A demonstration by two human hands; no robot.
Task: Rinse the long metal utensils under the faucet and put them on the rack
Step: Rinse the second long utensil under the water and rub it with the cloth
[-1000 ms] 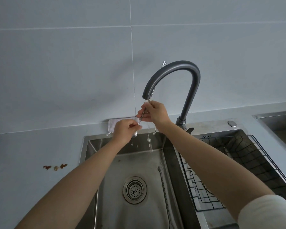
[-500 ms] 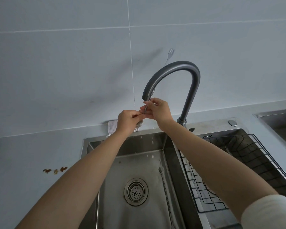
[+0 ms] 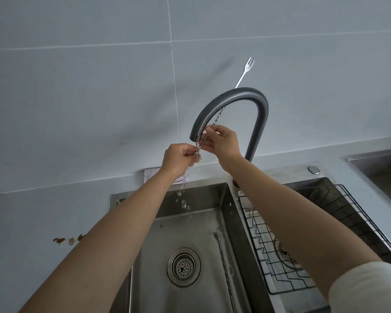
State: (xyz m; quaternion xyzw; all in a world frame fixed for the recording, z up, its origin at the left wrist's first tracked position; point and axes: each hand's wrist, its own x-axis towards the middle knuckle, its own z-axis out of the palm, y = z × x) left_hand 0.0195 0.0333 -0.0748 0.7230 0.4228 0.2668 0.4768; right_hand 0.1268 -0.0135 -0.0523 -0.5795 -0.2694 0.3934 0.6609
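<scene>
A long thin metal fork [image 3: 245, 72] slants up past the grey arched faucet [image 3: 233, 98], its tines high against the wall tile. My right hand [image 3: 224, 144] pinches its twisted shaft just below the spout. My left hand [image 3: 178, 161] grips its lower end under the running water, which drips into the left sink basin [image 3: 190, 229]. A second long twisted metal utensil [image 3: 224, 265] lies on the basin floor to the right of the drain [image 3: 183, 266]. The black wire rack [image 3: 280, 263] sits in the right basin.
A folded cloth [image 3: 150, 175] lies on the counter behind the sink, partly behind my left hand. Brown crumbs [image 3: 69, 240] dot the counter at left. A round metal button [image 3: 313, 169] sits behind the rack. Another steel basin edge [image 3: 375, 163] shows at far right.
Both hands have risen closer to the spout, and the fork's tined end now sticks out well above the faucet arch. Water flows over the lower end again.
</scene>
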